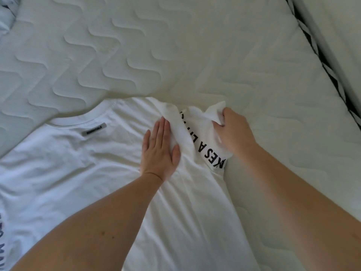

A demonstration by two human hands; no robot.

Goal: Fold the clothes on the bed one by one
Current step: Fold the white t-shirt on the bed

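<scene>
A white T-shirt [78,173] lies spread flat on the quilted mattress [175,55], collar toward the far side, a small grey label just below the collar. Its right sleeve [201,130], printed with black letters, is bunched and partly turned over. My left hand [160,149] presses flat on the shirt's shoulder, fingers straight. My right hand [232,130] grips the crumpled end of that sleeve, fingers curled into the cloth. More dark lettering shows on the shirt at the lower left edge.
The mattress's right edge [320,61] has black-and-white piping, with another pale surface beyond it. A bit of light printed fabric [5,14] peeks in at the top left corner. Bare mattress stretches beyond the shirt's collar and to its right.
</scene>
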